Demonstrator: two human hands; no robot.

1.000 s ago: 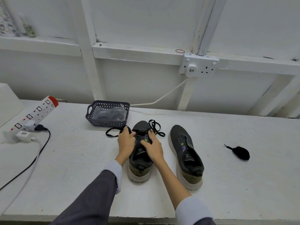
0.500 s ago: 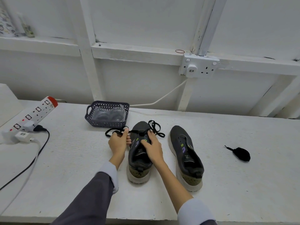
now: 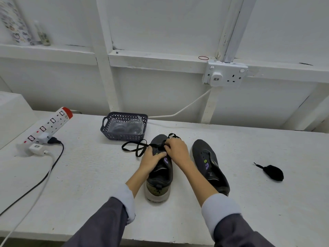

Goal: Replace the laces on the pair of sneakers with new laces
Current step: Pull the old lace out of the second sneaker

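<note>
White bench [image 3: 85, 175], white wall [image 3: 160, 24] | left hand [image 3: 151, 162] grips sneaker [image 3: 161, 177] | right hand [image 3: 179, 152] pinches black lace [image 3: 134, 148]

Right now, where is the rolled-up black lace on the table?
In the head view the rolled-up black lace lies on the right side of the white table, right of the unlaced sneaker and not touching it.

Wkshop: bench [image 3: 89, 175], wall skt [image 3: 225, 73].
</note>
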